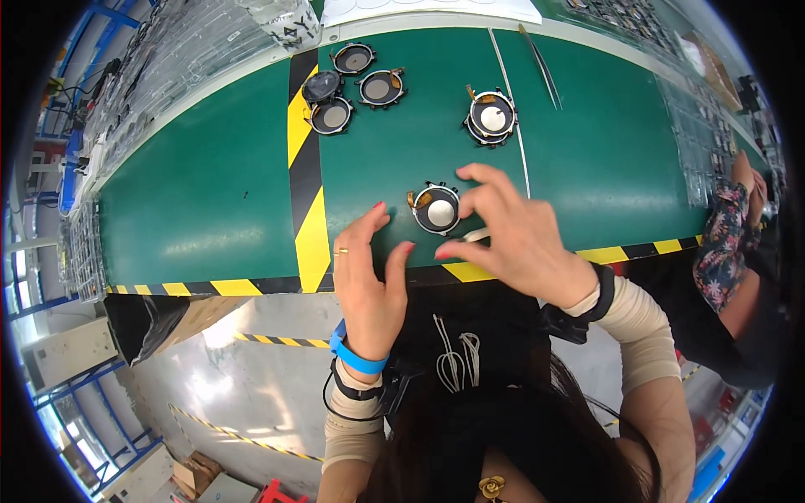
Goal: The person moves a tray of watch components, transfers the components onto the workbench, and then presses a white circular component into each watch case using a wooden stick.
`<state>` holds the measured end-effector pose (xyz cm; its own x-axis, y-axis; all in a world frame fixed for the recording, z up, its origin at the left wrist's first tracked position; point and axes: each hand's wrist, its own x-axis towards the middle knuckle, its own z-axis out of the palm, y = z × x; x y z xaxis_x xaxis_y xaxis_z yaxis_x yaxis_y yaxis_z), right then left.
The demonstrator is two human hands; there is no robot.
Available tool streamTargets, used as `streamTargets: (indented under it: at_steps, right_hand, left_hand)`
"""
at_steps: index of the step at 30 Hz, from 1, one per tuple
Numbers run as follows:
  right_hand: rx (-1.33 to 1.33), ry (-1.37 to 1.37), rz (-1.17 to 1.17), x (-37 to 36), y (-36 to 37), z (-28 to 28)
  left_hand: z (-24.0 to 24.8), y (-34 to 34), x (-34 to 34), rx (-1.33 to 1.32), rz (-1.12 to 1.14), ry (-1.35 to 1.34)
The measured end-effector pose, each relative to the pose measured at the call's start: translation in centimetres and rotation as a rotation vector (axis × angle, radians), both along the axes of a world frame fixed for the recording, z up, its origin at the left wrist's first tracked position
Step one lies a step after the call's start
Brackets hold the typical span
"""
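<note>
Both my hands open, clamped on nothing: left hand (369, 268) and right hand (511, 235) flanked ring part (437, 209) near belt (210, 193) front edge. Risk: careless nudge could push part off edge.

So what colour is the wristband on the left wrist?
Bright blue wristband, just below the left hand; head view.

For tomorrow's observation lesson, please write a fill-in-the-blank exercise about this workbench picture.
1. The belt is ____ in colour.
2. The left hand wears a blue ____ at the wrist.
3. The far cluster holds ____ round parts.
4. The part nearest both hands lies just ____ of the right hand.

Missing words: green; band; four; left
</note>
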<state>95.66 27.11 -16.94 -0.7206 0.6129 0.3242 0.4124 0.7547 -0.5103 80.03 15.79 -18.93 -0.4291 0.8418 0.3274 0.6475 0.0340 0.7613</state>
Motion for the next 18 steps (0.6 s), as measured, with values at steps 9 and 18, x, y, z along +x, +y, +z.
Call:
streamTargets:
  at_steps: [9, 18]
  right_hand:
    - [0.003, 0.033, -0.003, -1.2, -0.8, -1.0]
    - [0.077, 0.007, -0.024, -1.6, -0.7, -0.6]
  left_hand:
    - [0.0, -0.4, -0.4, 0.033, 0.065, -0.101]
    - [-0.2, 0.1, -0.6, 0.102, 0.031, -0.074]
